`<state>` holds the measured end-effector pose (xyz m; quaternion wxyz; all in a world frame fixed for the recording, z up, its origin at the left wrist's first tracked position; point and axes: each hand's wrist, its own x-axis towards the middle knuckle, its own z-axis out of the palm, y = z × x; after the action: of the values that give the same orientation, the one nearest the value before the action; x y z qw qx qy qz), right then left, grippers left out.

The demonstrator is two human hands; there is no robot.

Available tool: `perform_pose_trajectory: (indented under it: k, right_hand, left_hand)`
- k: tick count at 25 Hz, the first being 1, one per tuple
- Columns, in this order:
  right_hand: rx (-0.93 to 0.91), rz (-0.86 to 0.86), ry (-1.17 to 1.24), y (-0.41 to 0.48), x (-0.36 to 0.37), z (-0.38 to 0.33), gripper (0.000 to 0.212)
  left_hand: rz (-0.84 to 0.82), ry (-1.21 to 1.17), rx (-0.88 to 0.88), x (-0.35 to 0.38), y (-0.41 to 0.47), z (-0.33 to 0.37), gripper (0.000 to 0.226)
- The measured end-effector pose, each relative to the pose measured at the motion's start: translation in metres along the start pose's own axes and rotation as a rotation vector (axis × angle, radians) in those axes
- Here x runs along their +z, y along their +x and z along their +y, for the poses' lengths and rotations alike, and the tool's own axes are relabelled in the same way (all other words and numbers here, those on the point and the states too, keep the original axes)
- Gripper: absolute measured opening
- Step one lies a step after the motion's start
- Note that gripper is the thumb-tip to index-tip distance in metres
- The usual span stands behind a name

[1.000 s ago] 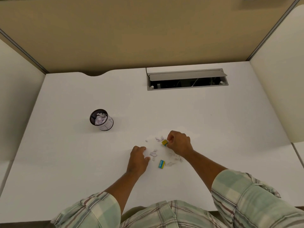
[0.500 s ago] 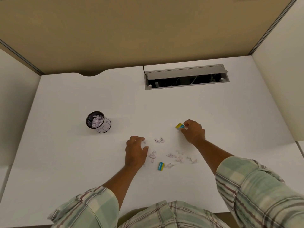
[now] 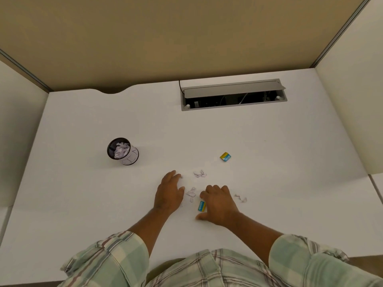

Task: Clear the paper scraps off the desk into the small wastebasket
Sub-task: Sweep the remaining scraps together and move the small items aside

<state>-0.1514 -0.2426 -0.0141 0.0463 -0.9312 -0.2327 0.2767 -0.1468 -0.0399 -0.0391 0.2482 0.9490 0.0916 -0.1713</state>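
Head cam looking down at a white desk inside a cubicle, tan partition at the far side and pale panels left and right. Both hands are down flat-ish on the desk near the middle, sleeves of a green plaid shirt rolled up at the near edge.

Left hand is palm down with the fingers spread out and loose, its grip is apart and holding nothing. Right hand is also palm down, fingers curled a bit and thumb stretched toward the near side, grip apart too, nothing pinched in it as far as I can see.

Paper scraps are scattered around the hands: a little crumpled one sits right between the two hands, a small cluster a bit farther out, and a couple more just right of the right hand. A scrap also peeks out at the left fingertips.

Two small blue-and-yellow erasers are on there as well. One eraser lies just beside the right hand, touching or nearly touching the thumb side. The other eraser sits alone farther out to the right, well apart from both hands.

Small black mesh wastebasket is off to the left and farther away, upright, already with crumpled paper in it. Grey cable hatch at the far side has its lid propped open.
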Motion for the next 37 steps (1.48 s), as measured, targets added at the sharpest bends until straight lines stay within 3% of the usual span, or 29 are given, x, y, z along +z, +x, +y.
perform_pose_trajectory:
  k: [6,12,17,21,25,29,37]
  right_hand:
    - [0.041,0.101,0.023,0.000,0.004,-0.004,0.037]
    - [0.313,0.309,0.106,0.038,-0.034,0.046,0.031]
    - [0.354,0.296,0.071,0.068,-0.055,0.080,0.030]
    - [0.113,0.409,0.096,0.076,-0.059,0.067,0.032]
    - [-0.192,0.193,0.045,0.081,-0.040,0.041,0.023]
    - [-0.166,0.197,-0.039,0.070,-0.012,0.042,0.023]
    - [-0.263,0.284,-0.081,-0.001,0.035,0.031,0.019]
  left_hand:
    - [-0.072,0.030,0.015,0.000,-0.004,0.001,0.060]
    - [-0.132,0.064,0.142,0.006,-0.018,0.002,0.067]
    - [-0.159,0.058,0.203,0.011,-0.016,0.006,0.064]
    - [-0.019,0.042,0.201,0.001,0.000,0.016,0.060]
    - [-0.201,0.256,0.350,0.004,0.021,0.027,0.080]
    - [-0.324,0.407,0.427,0.013,0.013,0.018,0.080]
    - [-0.248,0.453,0.479,0.032,-0.038,-0.006,0.076]
